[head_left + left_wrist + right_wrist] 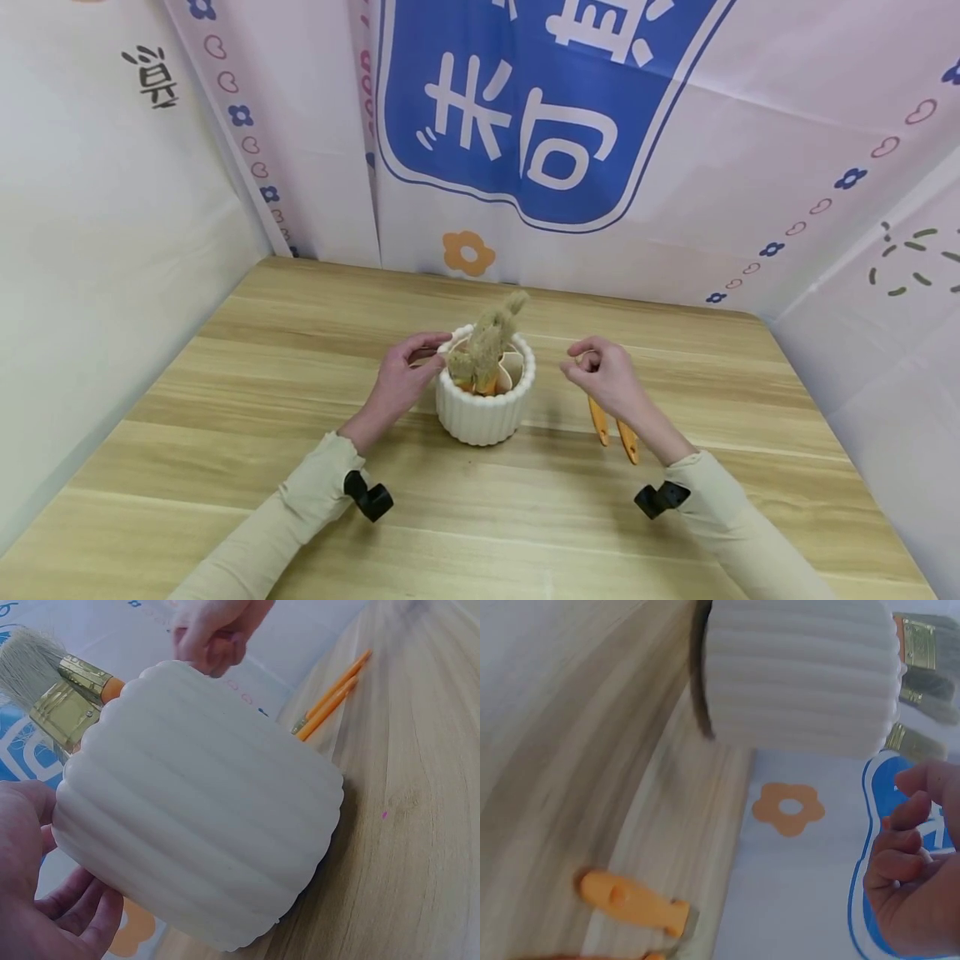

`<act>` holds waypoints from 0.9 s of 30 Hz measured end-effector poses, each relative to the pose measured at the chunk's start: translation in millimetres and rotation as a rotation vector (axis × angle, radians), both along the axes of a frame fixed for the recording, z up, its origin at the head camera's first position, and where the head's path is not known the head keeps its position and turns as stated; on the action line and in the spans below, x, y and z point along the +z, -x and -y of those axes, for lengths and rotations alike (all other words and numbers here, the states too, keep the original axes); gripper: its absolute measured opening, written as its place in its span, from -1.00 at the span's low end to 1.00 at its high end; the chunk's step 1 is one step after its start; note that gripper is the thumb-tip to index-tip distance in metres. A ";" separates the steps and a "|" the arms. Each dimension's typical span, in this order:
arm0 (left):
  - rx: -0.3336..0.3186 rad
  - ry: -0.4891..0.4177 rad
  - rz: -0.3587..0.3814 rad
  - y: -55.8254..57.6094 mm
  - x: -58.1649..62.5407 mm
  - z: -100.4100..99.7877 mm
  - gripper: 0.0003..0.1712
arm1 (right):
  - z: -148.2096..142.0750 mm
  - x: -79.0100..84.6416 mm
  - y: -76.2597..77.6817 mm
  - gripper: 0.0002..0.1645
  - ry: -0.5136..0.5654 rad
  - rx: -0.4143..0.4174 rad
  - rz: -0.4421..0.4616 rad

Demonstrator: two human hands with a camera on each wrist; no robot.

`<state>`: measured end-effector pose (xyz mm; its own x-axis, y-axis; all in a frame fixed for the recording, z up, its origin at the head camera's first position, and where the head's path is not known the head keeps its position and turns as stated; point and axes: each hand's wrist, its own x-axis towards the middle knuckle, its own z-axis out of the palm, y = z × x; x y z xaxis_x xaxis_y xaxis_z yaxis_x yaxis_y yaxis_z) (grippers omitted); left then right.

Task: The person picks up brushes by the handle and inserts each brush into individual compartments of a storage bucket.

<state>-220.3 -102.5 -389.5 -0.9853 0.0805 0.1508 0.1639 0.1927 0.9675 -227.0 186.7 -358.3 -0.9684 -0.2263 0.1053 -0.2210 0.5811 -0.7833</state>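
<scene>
A white ribbed pot (pixel 483 419) with a scalloped rim stands upright in the middle of the wooden table. Several paintbrushes (pixel 489 337) stand in it, bristles up, with metal ferrules (pixel 66 714) and orange handle ends. My left hand (pixel 401 375) holds the pot's left side near the rim, its fingers (pixel 101 919) against the wall. To the right, in the air above the table, my right hand (pixel 609 382) has loosely curled fingers and holds nothing. Orange-handled brushes (pixel 598 421) lie beneath it, partly hidden by the hand.
Inside the pot, a pale divider (pixel 512 369) shows beside the brushes. Printed cloth walls (pixel 637 267) enclose the table (pixel 480 533) at the back and sides. A black wrist camera (pixel 367 496) sits on the left sleeve, another (pixel 662 498) on the right.
</scene>
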 end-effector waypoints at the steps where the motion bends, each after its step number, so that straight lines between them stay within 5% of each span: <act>1: 0.001 0.001 0.000 0.0 0.1 -0.1 -0.63 | -4.7 -1.7 0.1 -0.67 -0.007 -0.005 0.011; 12: 0.005 0.004 0.000 1.8 -0.8 -0.3 -0.62 | -50.1 -24.6 -0.9 -0.63 -0.106 -0.114 0.079; 27: 0.005 0.005 0.001 2.4 -2.0 0.5 -0.62 | -72.5 -36.5 -7.7 -0.65 -0.216 -0.197 0.089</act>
